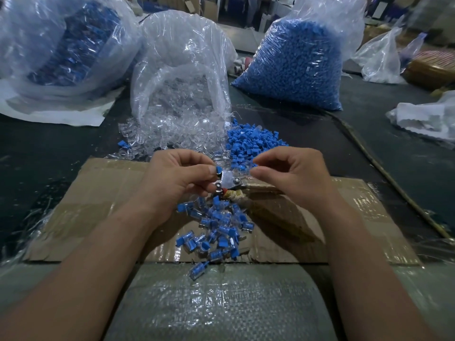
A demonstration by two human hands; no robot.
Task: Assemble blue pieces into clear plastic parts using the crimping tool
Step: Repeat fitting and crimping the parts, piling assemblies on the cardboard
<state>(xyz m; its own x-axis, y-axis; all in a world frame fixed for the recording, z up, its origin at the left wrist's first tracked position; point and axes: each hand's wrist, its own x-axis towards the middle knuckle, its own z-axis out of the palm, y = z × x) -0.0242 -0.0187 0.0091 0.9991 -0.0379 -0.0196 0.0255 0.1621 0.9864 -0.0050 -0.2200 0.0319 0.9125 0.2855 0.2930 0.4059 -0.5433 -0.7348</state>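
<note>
The left hand [177, 178] is pinching a small blue plastic piece [218, 170] beside the silver metal crimping tool [230, 181]; the right hand [291, 177] is curling nearby, hold indiscernible.

The crimping tool [230, 182] sits at the far edge of the cardboard sheet [98, 193], between the left hand [177, 178], which pinches a single insert [218, 169], and the right hand [293, 175]. On the cardboard's middle lies a pile of assembled pieces [216, 230]. Just behind the cardboard lie a shell heap [167, 134] and, to its right, an insert heap [251, 141]. Farther behind stand a shell bag [182, 70] centrally, an insert bag [295, 65] to the right and a third bag [61, 40] to the left. Before the cardboard lies a woven sack [216, 303].
</note>
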